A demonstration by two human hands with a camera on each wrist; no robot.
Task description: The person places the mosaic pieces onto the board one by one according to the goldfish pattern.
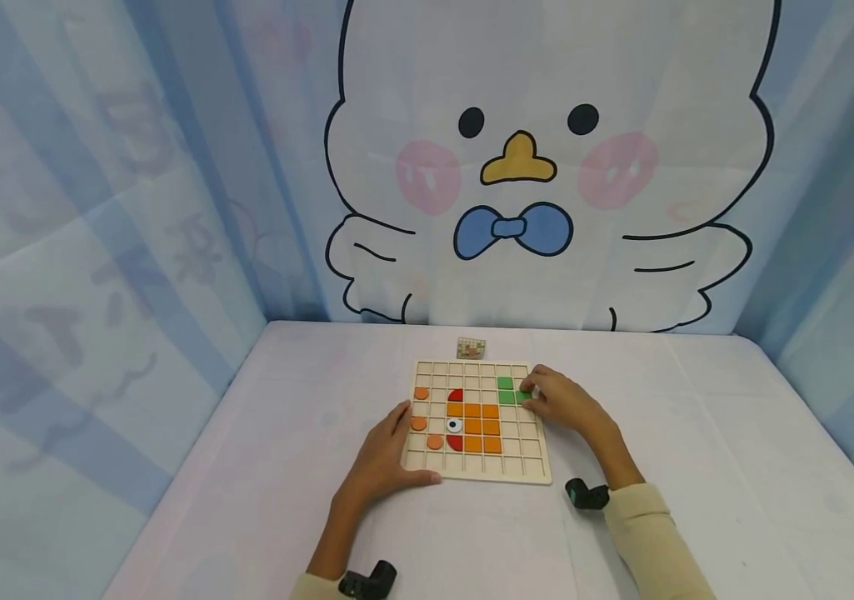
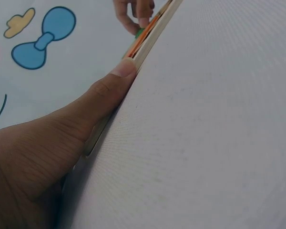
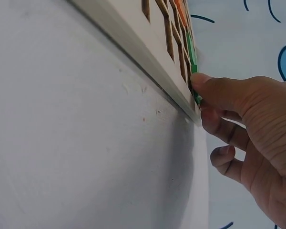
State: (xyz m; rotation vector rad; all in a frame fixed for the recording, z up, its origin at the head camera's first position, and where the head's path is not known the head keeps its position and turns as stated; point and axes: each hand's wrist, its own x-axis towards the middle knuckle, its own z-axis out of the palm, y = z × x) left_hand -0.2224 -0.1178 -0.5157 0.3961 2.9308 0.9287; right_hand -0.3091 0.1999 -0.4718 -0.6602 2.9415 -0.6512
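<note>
A wooden grid board lies on the table. My left hand is at its near left corner, fingers along the left edge and thumb on the front edge; the left wrist view shows the straight thumb touching the board's edge. My right hand pinches a green square tile at the right side of the board; in the right wrist view, thumb and index finger meet at this tile. Two green square tiles lie beside it. Several orange square tiles, red rounded pieces and an eye disc sit mid-board.
Orange discs lie in the board's left columns. A small patterned card is just behind the board. The table has a white cloth, and a printed curtain stands at its far edge.
</note>
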